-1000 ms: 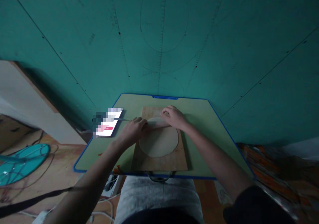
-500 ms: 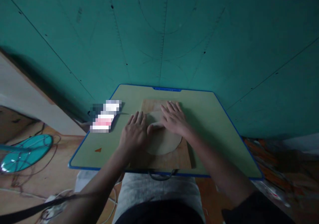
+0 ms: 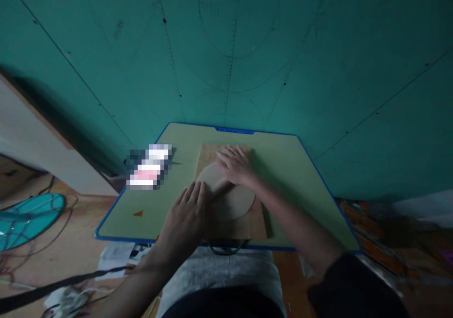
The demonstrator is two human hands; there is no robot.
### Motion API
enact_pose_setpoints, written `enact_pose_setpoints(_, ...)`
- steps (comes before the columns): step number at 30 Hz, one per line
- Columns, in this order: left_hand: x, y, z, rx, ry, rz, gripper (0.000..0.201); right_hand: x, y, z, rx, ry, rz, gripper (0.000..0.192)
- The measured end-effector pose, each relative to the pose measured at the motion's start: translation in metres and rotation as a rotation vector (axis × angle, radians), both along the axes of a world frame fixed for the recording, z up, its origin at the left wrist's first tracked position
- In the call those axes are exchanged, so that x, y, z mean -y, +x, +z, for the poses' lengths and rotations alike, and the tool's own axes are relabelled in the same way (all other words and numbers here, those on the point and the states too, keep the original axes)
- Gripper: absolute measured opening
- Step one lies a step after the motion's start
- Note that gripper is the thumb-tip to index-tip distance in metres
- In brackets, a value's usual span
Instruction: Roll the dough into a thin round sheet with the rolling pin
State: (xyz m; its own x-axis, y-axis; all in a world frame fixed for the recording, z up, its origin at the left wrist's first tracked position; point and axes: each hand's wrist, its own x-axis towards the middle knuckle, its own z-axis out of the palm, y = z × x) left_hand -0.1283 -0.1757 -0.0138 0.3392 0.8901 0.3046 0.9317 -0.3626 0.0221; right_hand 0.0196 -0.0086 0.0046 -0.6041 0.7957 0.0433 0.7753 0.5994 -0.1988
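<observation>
A thin round sheet of dough [image 3: 237, 207] lies on a wooden board [image 3: 255, 223]. Across it runs a slim pale rolling pin [image 3: 220, 186], slanting from lower left up to upper right. My left hand [image 3: 189, 209] is closed over the pin's near left end, fingers together and pointing forward. Over the far right end lies my right hand [image 3: 234, 164], its fingers bent loosely on the pin above the dough's far edge. Both palms press from above, and the pin's ends are hidden beneath them.
The board rests on a small pale-green table [image 3: 293, 167] with a blue rim, against a green wall [image 3: 318, 72]. A phone [image 3: 150, 167], blurred out, stands at the table's left. Near it lies a small orange triangle [image 3: 138, 213]. A teal stool [image 3: 31, 219] and cables are on the floor.
The rolling pin has turned to a steeper slant. My left hand has come nearer to me, and my right hand has shifted left. The camera view has moved slightly.
</observation>
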Motion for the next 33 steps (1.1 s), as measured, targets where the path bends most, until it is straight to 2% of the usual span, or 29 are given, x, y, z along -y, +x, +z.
enact_pose_setpoints(4,0.010,0.011,-0.003,0.079,-0.068,-0.062,0.061,-0.019,-0.048,0.002,-0.018,-0.021,-0.005,0.046)
enact_pose_setpoints(7,0.012,0.022,-0.003,0.179,-0.156,-0.115,0.072,-0.016,-0.054,-0.003,-0.010,0.080,-0.011,0.045)
enact_pose_setpoints(10,0.010,0.032,-0.001,0.296,-0.221,-0.207,0.084,-0.012,-0.038,-0.007,0.024,0.100,-0.037,0.048)
enact_pose_setpoints(14,0.013,0.058,0.003,0.368,-0.207,-0.272,0.090,-0.010,0.001,-0.011,0.013,0.051,-0.073,0.053)
enact_pose_setpoints(18,0.014,0.097,0.004,0.327,-0.200,-0.300,0.082,-0.005,0.045,-0.014,0.027,-0.014,-0.125,0.054)
enact_pose_setpoints(21,0.009,0.110,-0.004,0.281,-0.146,-0.312,0.066,-0.002,0.058,-0.012,0.068,-0.055,-0.177,0.056)
enact_pose_setpoints(23,0.005,0.100,-0.012,0.250,-0.111,-0.278,0.059,-0.002,0.046,-0.009,0.092,-0.055,-0.187,0.056)
enact_pose_setpoints(25,0.004,0.076,-0.019,0.223,-0.103,-0.214,0.060,-0.002,0.020,-0.006,0.087,-0.031,-0.169,0.054)
enact_pose_setpoints(29,0.008,0.025,-0.018,0.187,-0.147,-0.113,0.067,-0.003,-0.033,-0.003,0.016,0.050,-0.129,0.051)
enact_pose_setpoints(31,0.011,0.020,-0.014,0.191,-0.170,-0.110,0.071,-0.003,-0.039,-0.003,-0.005,0.073,-0.131,0.051)
enact_pose_setpoints(33,0.013,0.031,-0.010,0.208,-0.182,-0.124,0.074,-0.002,-0.028,-0.006,-0.019,0.067,-0.137,0.051)
